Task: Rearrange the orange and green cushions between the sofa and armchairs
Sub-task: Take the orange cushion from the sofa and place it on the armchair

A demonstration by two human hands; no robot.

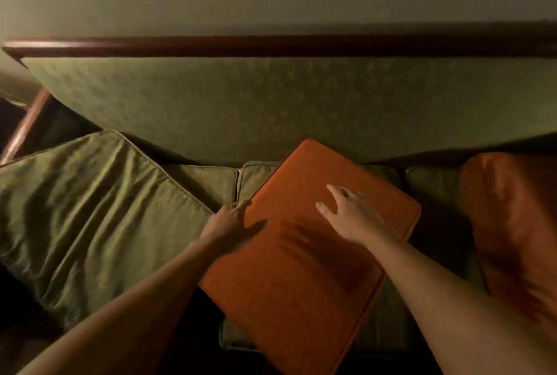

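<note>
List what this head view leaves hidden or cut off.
Head view: right orange cushion, cut off by the right edge.
Head view: left hand, too dim to tell whether it grips the flat orange cushion.
Head view: middle seat cushion, mostly covered by the flat orange cushion.

no readable text, labels or numbers anywhere

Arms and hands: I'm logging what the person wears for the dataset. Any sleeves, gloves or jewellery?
The left hand and right hand are ungloved, with no ring or watch visible in the dim light; the left forearm and right forearm carry no sleeve to the frame edge.
</note>
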